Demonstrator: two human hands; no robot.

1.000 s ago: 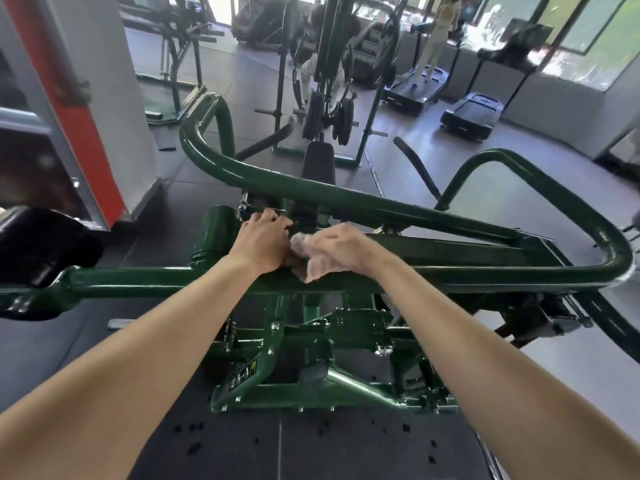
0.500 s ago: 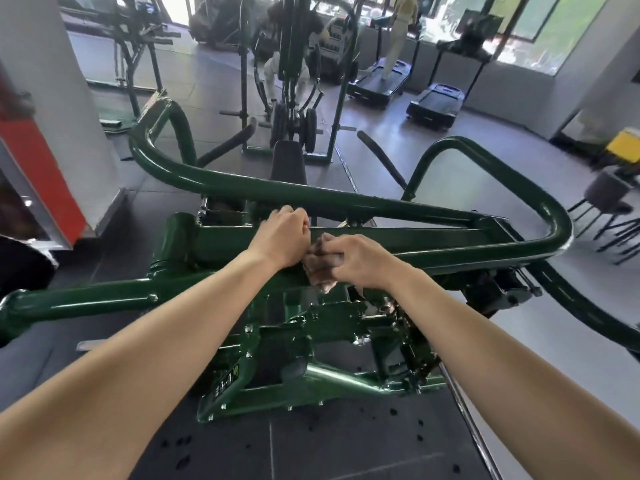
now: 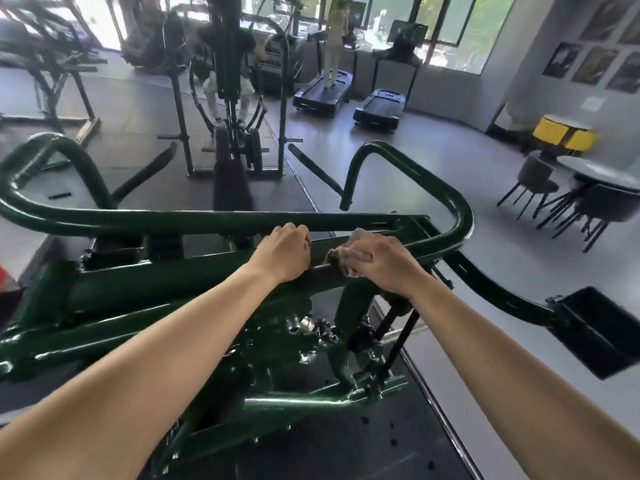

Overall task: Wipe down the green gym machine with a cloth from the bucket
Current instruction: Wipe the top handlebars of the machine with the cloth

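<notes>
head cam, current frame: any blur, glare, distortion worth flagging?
Head view: windows blown out by backlight; yellow stool and far-left racks motion-smeared; wide-angle lens bows the green machine tubes, with glare streaks on its paint; left hand, right hand and cloth are fairly sharp.

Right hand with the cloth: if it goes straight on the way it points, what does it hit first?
Likely the left hand, gripping the dark green machine beam. The right hand, holding the crumpled pale cloth on that beam, points left at it across a small gap; depth unclear.
</notes>
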